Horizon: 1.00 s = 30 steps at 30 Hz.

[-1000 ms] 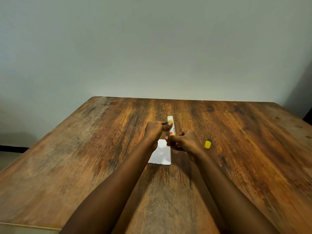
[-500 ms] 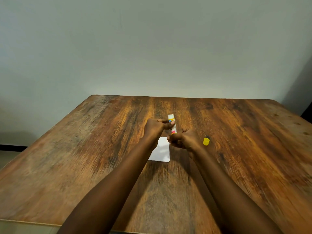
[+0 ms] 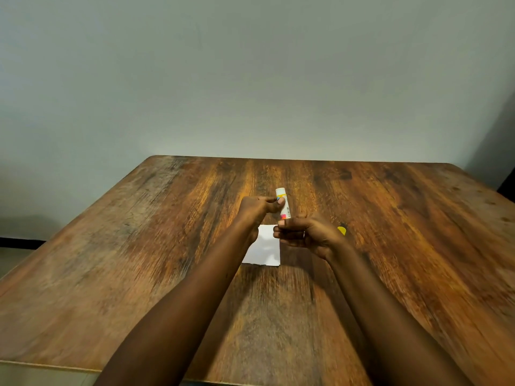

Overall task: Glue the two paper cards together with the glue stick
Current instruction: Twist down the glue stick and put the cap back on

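Observation:
A white glue stick (image 3: 283, 203) with a coloured label stands nearly upright above the table, uncapped. My left hand (image 3: 257, 208) pinches its upper part with thumb and fingers. My right hand (image 3: 306, 235) grips its lower end, which is hidden in the fingers. Below the hands a white paper card (image 3: 264, 247) lies flat on the wooden table (image 3: 139, 260); I cannot tell whether it is one card or two stacked. The yellow cap (image 3: 342, 230) lies on the table just right of my right hand.
The table's far edge meets a plain grey wall. Its near edge runs along the bottom of the view, and the left edge drops to the floor.
The view has shifted slightly, so the hands and glue stick sit a little higher in the frame. Both hands keep their hold on the stick; the cap and card have not moved.

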Each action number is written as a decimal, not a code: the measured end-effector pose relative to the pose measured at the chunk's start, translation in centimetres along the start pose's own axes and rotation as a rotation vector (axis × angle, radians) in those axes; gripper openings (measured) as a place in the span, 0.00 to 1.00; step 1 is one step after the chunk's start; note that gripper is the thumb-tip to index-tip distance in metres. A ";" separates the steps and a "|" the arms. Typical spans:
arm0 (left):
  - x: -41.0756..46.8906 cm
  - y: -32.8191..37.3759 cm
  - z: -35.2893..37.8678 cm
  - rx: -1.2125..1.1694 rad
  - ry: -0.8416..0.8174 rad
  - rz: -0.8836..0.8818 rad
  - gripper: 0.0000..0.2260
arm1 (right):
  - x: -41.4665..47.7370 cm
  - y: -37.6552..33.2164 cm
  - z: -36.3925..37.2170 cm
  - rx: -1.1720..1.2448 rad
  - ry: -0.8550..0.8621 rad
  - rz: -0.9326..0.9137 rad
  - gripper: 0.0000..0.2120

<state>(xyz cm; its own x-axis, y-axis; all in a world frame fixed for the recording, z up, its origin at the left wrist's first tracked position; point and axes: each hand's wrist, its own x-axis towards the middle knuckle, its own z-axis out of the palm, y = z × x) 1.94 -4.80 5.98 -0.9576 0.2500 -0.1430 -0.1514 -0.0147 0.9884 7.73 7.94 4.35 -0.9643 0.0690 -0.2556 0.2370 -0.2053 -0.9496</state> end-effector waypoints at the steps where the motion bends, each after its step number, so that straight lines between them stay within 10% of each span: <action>1: 0.0 -0.1 0.1 0.011 0.005 0.008 0.17 | 0.1 0.0 0.1 -0.068 0.057 -0.021 0.03; 7: 0.0 -0.6 1.3 0.077 0.042 0.083 0.16 | 0.9 1.4 1.5 -0.405 0.387 -0.206 0.10; 18: 0.8 -0.7 0.3 0.013 -0.001 0.000 0.16 | 0.5 0.5 -0.7 0.015 -0.021 0.021 0.03; 30: 1.2 -2.8 0.8 0.033 -0.023 0.067 0.14 | 1.6 0.0 -3.9 -0.997 0.310 -0.195 0.21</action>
<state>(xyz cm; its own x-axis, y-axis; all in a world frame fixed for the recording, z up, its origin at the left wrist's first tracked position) 1.40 -3.66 3.13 -0.9594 0.2714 -0.0760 -0.0790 0.0000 0.9969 6.68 11.83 3.27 -0.9571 0.2894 0.0151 0.2071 0.7196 -0.6628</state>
